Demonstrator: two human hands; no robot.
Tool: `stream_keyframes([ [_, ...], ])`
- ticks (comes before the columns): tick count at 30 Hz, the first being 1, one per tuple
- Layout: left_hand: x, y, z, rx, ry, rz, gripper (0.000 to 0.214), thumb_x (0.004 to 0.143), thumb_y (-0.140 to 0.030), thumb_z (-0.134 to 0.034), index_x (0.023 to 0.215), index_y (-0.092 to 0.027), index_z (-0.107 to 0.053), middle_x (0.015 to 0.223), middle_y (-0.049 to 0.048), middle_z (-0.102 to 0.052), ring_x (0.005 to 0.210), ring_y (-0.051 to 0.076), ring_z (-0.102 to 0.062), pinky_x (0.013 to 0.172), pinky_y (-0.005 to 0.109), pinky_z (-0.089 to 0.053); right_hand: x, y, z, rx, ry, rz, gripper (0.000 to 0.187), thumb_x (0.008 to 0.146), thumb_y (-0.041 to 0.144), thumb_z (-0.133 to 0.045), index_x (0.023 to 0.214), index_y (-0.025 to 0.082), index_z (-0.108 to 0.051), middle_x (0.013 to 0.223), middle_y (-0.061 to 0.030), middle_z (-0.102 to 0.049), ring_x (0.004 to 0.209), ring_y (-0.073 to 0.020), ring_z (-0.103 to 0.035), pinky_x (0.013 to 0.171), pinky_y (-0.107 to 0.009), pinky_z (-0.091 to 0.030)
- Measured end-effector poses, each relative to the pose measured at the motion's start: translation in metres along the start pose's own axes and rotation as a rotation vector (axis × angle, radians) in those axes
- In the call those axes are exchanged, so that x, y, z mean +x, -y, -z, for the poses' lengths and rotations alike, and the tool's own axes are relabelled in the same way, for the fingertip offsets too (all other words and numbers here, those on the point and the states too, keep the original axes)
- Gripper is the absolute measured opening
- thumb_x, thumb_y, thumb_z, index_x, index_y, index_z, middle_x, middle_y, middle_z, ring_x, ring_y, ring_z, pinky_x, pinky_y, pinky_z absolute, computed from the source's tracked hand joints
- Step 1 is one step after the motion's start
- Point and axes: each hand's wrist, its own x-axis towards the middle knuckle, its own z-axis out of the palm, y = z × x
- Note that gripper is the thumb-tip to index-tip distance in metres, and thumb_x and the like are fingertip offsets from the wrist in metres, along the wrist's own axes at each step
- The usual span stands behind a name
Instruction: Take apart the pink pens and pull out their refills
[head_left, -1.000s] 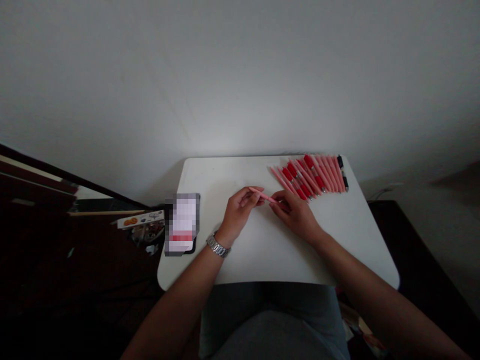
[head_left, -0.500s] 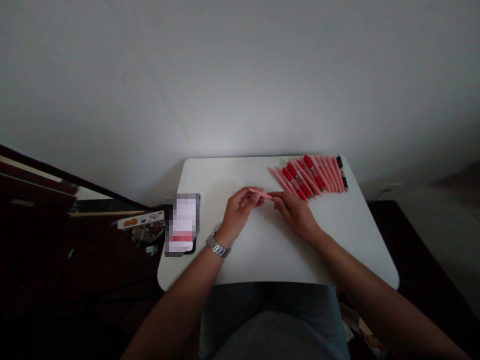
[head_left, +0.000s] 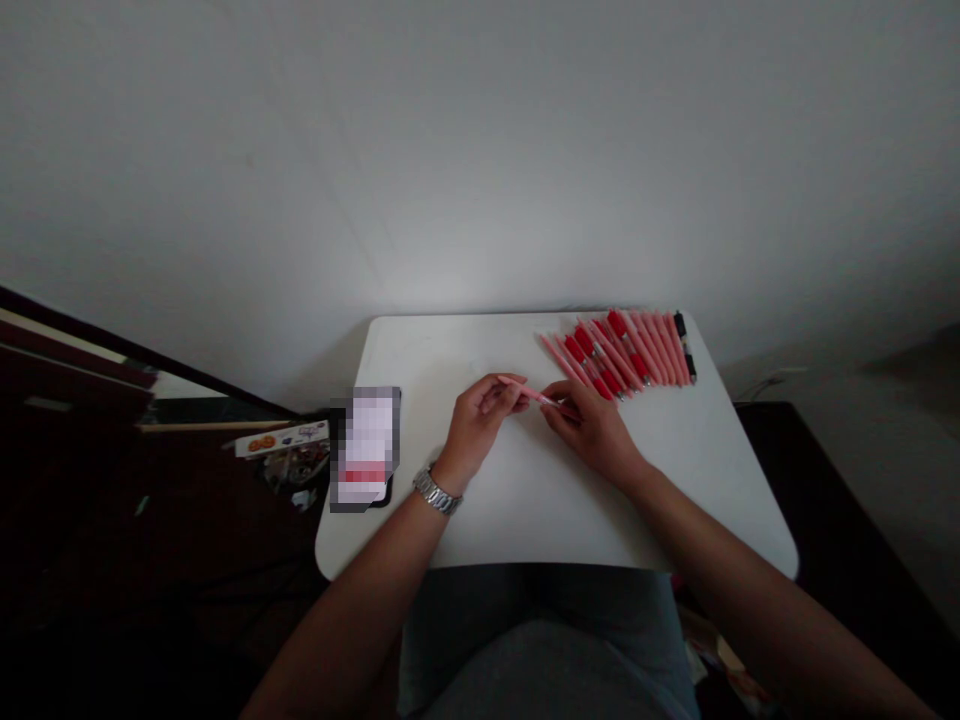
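Observation:
A slim pink pen (head_left: 525, 390) is held level over the middle of the white table (head_left: 525, 500), slanting down to the right. My left hand (head_left: 484, 405) is closed on its pink barrel, thumb and fingers pinching it. At the pen's right end my right hand (head_left: 589, 425) has its fingertips closed on a pale, thin section. That end runs in under the fingers, so its exact shape is partly hidden. Just beyond my right hand lies a row of pink and red pens (head_left: 637, 350), with a black pen (head_left: 685, 347) at its far right.
A phone (head_left: 367, 445), its screen blurred out, lies at the table's left edge. A grey wall (head_left: 480, 180) rises directly behind the table. Left of the table, a long white box (head_left: 281, 440) and small clutter sit lower down in the dark.
My right hand's fingers have shifted and curled in, and a pale thin section now shows between the hands at the pen's right end. My left hand has stayed nearly still.

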Motion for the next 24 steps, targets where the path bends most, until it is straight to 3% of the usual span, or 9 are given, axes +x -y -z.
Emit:
stream_keyframes([
  [7,0.0004,0.0014,0.0008,0.005,-0.007,-0.001,0.028,0.091,-0.042,-0.071,0.102,-0.017,-0.072,0.103,0.0079,-0.075,0.091,0.016,-0.072,0.09,0.032,-0.06,0.0,0.0022,0.0025,-0.037,0.034,0.006,0.022,0.098,0.034,-0.058,0.116,0.02,-0.061,0.1,-0.0086,-0.072,0.081,-0.0201,-0.069,0.07,-0.032,-0.055],
  [10,0.0003,0.0017,0.0011,-0.001,-0.007,0.001,0.03,0.089,-0.044,-0.072,0.102,-0.017,-0.072,0.104,0.0084,-0.075,0.092,0.017,-0.072,0.091,0.034,-0.06,0.0018,0.0059,0.0048,-0.059,0.045,0.074,0.026,0.105,0.033,-0.047,0.119,0.021,-0.064,0.103,-0.0101,-0.072,0.089,-0.0218,-0.068,0.077,-0.035,-0.054],
  [15,-0.0001,0.0009,0.0007,0.008,-0.01,0.004,0.03,0.089,-0.044,-0.072,0.102,-0.017,-0.073,0.102,0.0082,-0.075,0.091,0.017,-0.072,0.091,0.034,-0.06,0.0036,0.0056,0.0056,-0.09,0.043,0.095,0.024,0.105,0.034,-0.047,0.111,0.021,-0.066,0.089,-0.0072,-0.069,0.076,-0.0196,-0.062,0.07,-0.033,-0.051],
  [24,0.001,0.0029,0.0009,0.004,-0.006,-0.003,0.027,0.09,-0.041,-0.072,0.101,-0.017,-0.072,0.1,0.0071,-0.074,0.089,0.015,-0.072,0.09,0.032,-0.06,0.0016,0.004,0.0032,-0.063,-0.007,0.081,0.014,0.1,0.031,-0.056,0.106,0.02,-0.064,0.091,-0.0063,-0.068,0.071,-0.0163,-0.062,0.064,-0.029,-0.052],
])
